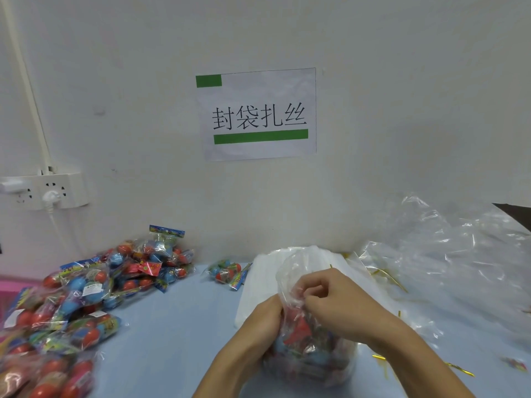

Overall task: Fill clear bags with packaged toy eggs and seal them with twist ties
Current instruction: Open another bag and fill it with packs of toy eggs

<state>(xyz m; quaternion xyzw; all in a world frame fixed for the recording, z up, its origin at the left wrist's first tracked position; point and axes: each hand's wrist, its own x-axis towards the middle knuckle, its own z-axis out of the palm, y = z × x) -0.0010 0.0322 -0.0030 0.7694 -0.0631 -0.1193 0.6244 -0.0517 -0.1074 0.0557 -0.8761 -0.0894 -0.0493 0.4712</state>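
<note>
A clear bag (309, 357) full of packaged toy eggs stands on the blue table in front of me. My left hand (263, 320) grips its gathered neck from the left. My right hand (330, 298) pinches the bunched plastic at the top from the right. The loose mouth of the bag fans out above my fingers. Whether a twist tie is in my fingers cannot be seen. A heap of packaged toy eggs (71, 297) lies at the left, and one single pack (228, 272) sits near the wall.
A stack of flat clear bags (258, 285) lies behind the filled bag. Crumpled clear plastic (459, 254) piles up at the right. Gold twist ties (388, 275) are scattered near it. A wall socket (43, 191) and a paper sign (258, 114) are on the wall.
</note>
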